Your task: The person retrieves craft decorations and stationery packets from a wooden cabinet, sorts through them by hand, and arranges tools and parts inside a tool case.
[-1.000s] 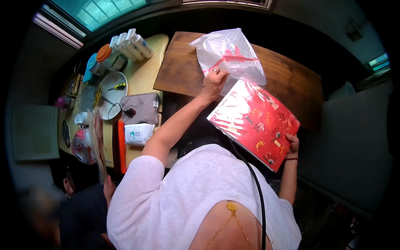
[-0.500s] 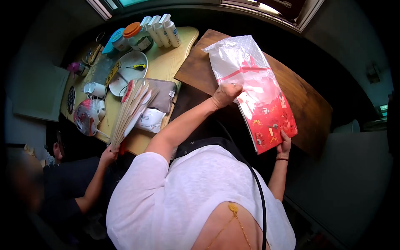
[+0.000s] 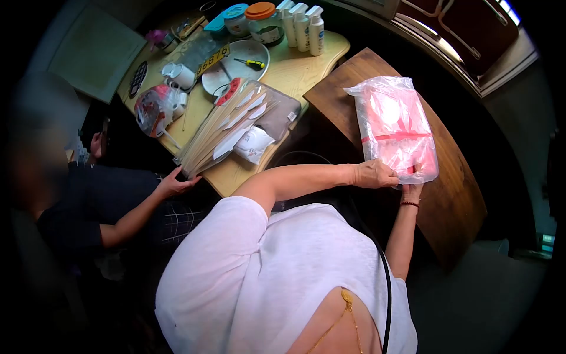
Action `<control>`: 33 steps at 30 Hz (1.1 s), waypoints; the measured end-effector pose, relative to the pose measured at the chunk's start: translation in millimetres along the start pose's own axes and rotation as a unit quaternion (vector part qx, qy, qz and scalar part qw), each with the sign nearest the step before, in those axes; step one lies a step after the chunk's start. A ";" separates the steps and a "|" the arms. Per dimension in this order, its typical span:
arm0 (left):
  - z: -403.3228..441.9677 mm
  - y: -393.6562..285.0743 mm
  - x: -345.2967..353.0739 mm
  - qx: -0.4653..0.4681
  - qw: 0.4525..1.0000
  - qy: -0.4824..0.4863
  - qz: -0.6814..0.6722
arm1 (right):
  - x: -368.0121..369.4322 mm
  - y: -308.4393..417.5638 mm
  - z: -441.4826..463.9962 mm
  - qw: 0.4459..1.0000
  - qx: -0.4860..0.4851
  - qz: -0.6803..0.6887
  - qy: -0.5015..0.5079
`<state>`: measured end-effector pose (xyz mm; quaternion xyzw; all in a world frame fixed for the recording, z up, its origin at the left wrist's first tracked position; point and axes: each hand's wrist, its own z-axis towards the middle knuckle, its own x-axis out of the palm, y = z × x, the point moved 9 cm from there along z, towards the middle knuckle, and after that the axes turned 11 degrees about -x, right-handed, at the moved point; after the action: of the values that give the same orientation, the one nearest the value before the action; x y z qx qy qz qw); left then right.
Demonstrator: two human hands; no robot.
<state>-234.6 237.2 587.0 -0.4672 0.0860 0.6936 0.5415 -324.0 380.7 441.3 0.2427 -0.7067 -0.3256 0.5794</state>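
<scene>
A clear plastic bag (image 3: 401,137) with a red band lies over the dark wooden table, and the red printed packet (image 3: 386,106) is now inside it, seen through the film. My left hand (image 3: 376,174) is closed on the bag's near left edge, fingers pinched together. At the near end, my right hand (image 3: 411,187) reaches to the bag's opening; its fingers are partly under the film against the packet's end, and the plastic blurs their exact grip.
A co-worker's hand (image 3: 177,182) holds a fan-shaped stack of pale strips (image 3: 227,127) over the light table (image 3: 330,50). Bottles (image 3: 315,32), jars, a round plate (image 3: 259,52) with a screwdriver, cups and a white pack (image 3: 253,143) stand there. The dark table (image 3: 457,203) is at right.
The red packet has gone from outside the bag to inside it. My left hand has moved down towards my right hand. The co-worker's stack of strips has come over the light table.
</scene>
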 end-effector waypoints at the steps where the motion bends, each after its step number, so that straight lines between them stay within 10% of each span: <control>1: -4.2 7.8 -2.5 -0.040 0.999 0.007 -0.004 | -30.2 -11.9 18.7 1.000 -0.013 -0.015 -0.010; 8: -148.9 92.8 -151.5 -0.308 0.918 -0.216 0.125 | -24.7 29.3 -46.4 0.973 0.059 -0.211 -0.071; 13: -367.5 177.3 -276.4 -0.622 0.692 -0.171 0.323 | -31.8 63.7 -108.0 0.924 -0.029 -0.364 -0.113; 18: -527.0 218.8 -310.2 -0.869 0.483 -0.055 0.096 | 66.7 19.8 -123.2 0.953 -0.032 -0.300 0.021; 26: -533.3 221.5 -290.9 -0.835 0.543 0.034 -0.085 | 261.1 -200.4 -176.2 0.823 0.314 -0.293 0.373; 33: -506.7 194.7 -272.7 -0.792 0.587 -0.049 -0.162 | 286.8 -340.3 -233.5 0.759 0.429 -0.331 0.360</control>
<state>-121.6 -340.2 435.9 -0.6831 -0.6008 0.4103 0.0647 -168.0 -95.8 405.7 0.7842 -0.3873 -0.0485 0.4824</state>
